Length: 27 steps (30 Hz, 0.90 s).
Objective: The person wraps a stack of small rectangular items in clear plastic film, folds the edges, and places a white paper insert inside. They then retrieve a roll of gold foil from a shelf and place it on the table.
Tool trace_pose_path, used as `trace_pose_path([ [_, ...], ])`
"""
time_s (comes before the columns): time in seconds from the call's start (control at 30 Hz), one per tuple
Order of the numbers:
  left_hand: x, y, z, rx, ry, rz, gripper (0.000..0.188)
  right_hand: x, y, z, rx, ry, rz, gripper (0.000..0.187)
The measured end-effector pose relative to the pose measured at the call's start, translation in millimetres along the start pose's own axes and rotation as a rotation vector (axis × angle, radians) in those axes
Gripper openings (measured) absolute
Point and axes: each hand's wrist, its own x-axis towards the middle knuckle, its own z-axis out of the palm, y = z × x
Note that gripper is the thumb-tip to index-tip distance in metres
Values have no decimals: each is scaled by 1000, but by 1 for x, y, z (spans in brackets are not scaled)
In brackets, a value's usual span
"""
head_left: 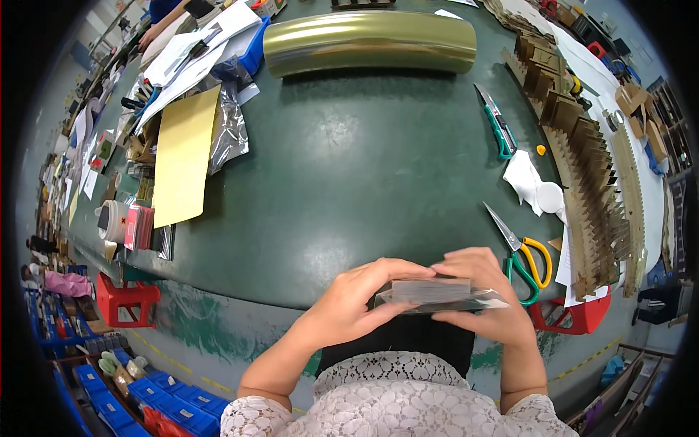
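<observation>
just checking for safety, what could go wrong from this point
The stack in clear film could slip or splay, as only the left hand and right hand seem to support it. The scissors lie close to the right hand, so a stray sweep might knock them. The gold roll is round and could roll if bumped.

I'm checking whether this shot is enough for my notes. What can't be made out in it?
In the head view:
- Packet: its broad faces, turned edge-on and partly covered by the left hand and right hand.
- Yellow sheet: what lies under it, hidden by the sheet itself.
- Co-worker's arm: the body beyond it, cut off by the upper edge.
</observation>
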Motion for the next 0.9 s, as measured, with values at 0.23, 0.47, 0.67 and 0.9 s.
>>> trace_pose_path([
  [0.23,-4,-21,2,35,-48,-49,46,-9,26,16,-69,37,49,46],
  [0.47,-4,-10,0,186,91,70,40,-8,22,20,-41,98,75,46],
  [0.67,-7,-12,3,193,112,42,38,-12,28,16,-69,94,19,44],
  [0.9,-9,-24,2,162,76,13,37,-14,36,22,-110,88,56,45],
])
